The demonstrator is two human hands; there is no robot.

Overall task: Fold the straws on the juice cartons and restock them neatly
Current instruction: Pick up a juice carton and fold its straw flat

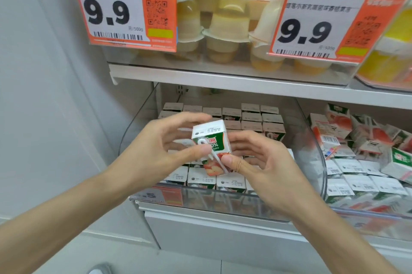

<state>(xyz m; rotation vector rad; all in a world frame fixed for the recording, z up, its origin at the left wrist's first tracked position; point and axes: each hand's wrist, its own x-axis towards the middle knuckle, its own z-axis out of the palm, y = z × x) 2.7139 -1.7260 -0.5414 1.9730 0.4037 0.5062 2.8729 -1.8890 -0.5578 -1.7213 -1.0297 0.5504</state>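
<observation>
Juice carton (209,135) is held between both hands, above the bin (312,131) of cartons. Right hand (263,169) pinches its lower corner. Left hand (156,151) pinches its left side, fingers spread behind. Straw (215,156) runs diagonally from the left thumb down to the right thumb; the left hand looks nearer for the fold.

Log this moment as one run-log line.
phase: folding | left hand: holds juice carton, thumb on straw | right hand: pinches juice carton low end | position: above clear bin | restock: not yet
</observation>
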